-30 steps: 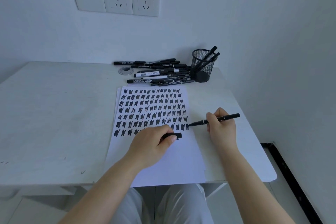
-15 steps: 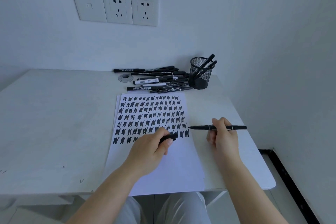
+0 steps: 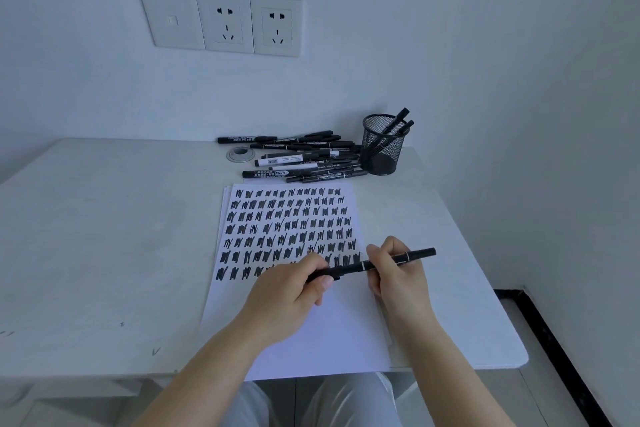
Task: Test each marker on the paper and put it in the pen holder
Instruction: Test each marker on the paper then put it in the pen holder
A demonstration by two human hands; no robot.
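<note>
Fingers of both hands grip one marker [image 3: 372, 264]; holder [image 3: 381, 146]: two.

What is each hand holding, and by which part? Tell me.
Right hand grips the slim black marker mid-barrel. Left hand pinches its cap end.

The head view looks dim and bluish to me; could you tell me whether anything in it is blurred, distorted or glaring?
Head view: light is flat, cool and dim, with no glare and only soft shadows; wide-angle distortion tilts the wall sockets and bows the table edge; the marker held by the left hand and right hand is fairly sharp, as are the paper scribbles; small print on the marker pile is unreadable.
</note>
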